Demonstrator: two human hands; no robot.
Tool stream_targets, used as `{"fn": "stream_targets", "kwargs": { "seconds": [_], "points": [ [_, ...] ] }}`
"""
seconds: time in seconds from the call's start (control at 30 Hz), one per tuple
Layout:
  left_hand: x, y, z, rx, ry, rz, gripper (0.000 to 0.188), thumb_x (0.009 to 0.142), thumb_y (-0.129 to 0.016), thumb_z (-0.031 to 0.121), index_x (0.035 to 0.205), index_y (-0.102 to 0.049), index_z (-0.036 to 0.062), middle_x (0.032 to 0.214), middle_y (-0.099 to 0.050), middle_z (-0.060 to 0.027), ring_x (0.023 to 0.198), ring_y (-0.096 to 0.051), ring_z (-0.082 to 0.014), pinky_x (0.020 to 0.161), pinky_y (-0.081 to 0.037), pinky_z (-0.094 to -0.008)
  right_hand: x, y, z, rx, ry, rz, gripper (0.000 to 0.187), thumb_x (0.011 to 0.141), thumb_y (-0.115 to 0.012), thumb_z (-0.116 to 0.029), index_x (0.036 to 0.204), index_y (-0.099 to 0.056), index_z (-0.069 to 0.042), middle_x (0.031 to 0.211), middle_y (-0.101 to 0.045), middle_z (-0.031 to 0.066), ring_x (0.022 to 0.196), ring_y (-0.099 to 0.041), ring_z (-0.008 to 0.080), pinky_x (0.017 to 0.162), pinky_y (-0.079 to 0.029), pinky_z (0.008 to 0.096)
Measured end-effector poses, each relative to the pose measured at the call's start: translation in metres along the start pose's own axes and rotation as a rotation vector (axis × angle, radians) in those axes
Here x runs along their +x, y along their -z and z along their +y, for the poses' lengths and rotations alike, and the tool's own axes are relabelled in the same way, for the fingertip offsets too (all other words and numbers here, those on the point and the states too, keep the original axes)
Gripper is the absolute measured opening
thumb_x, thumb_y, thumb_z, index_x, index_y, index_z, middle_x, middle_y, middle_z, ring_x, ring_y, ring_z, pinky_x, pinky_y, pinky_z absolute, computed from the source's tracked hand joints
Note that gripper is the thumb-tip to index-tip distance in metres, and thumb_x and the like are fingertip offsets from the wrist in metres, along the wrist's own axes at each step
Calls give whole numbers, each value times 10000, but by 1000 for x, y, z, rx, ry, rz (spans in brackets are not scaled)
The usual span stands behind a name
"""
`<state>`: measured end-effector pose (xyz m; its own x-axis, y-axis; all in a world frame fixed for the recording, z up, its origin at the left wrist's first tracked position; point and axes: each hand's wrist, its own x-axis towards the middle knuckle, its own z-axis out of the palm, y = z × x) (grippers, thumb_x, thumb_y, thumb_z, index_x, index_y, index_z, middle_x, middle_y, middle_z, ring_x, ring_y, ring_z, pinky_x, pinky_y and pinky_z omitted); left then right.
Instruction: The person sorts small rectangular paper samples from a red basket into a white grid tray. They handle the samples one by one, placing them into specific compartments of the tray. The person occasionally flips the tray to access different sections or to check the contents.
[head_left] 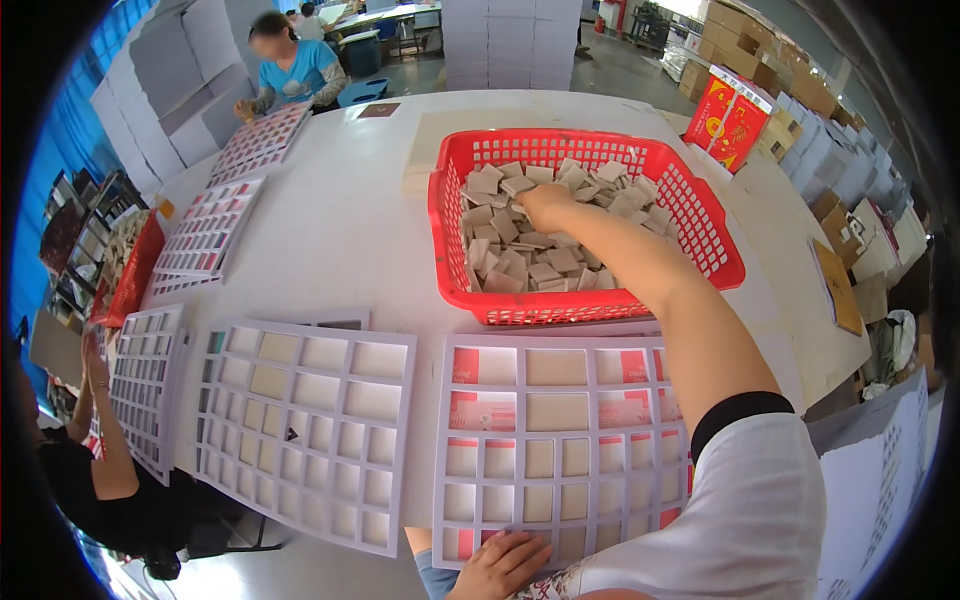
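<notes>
The right hand (545, 207) is sunk among loose beige square tiles (550, 272) in a red perforated plastic basket (447, 225); its fingers are curled downward, but the tips are hidden, so whether a tile is gripped cannot be told. The left hand (503, 565) is laid, fingers half bent, over the near rim of a pale lavender grid frame (521, 410) – probably so that the frame is steadied; whether the rim is pinched from below cannot be seen. The basket is set just beyond that frame, seemingly so that the tiles can be reached by one straight arm.

To the left of the left hand, a second grid frame (402, 420) is separated from the first by a narrow gap. Both frames appear to overhang the near edge of the white table (340, 240). Beyond the second frame, left of the right hand, wide bare tabletop is left open – sideways room is ample there, while the right hand is ringed by the basket's raised walls.
</notes>
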<state>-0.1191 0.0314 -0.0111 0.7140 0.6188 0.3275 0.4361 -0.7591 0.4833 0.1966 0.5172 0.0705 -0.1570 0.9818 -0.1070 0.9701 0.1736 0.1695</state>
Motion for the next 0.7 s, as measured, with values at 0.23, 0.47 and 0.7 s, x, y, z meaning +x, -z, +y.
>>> {"fn": "stream_targets", "kwargs": {
  "seconds": [0.23,0.47,0.7],
  "points": [
    [21,29,5,-109,25,-89,504,732,-778,185,1218,-657,136,1301,-563,-69,1144,-547,-265,981,-471,-395,-22,41,72,637,-90,432,509,657,-797,-110,1131,-626,-38,1006,-700,182,933,-689,328,768,-551,415],
    [128,73,-29,-431,43,337,762,744,-803,123,1420,-457,61,1456,-428,-159,1364,-393,-338,1091,-362,-458,-157,116,59,1440,-17,358,458,657,-825,-101,1065,-620,-71,946,-693,80,782,-673,165,569,-515,318],
    [242,82,-17,-1583,275,403,1094,698,-834,486,1528,-231,108,1534,-250,-116,1351,-396,-334,1048,-408,-492,-281,84,-68,1451,220,37,380,695,-793,-118,1038,-636,-74,949,-675,43,874,-639,167,692,-527,303]
  ]
}}
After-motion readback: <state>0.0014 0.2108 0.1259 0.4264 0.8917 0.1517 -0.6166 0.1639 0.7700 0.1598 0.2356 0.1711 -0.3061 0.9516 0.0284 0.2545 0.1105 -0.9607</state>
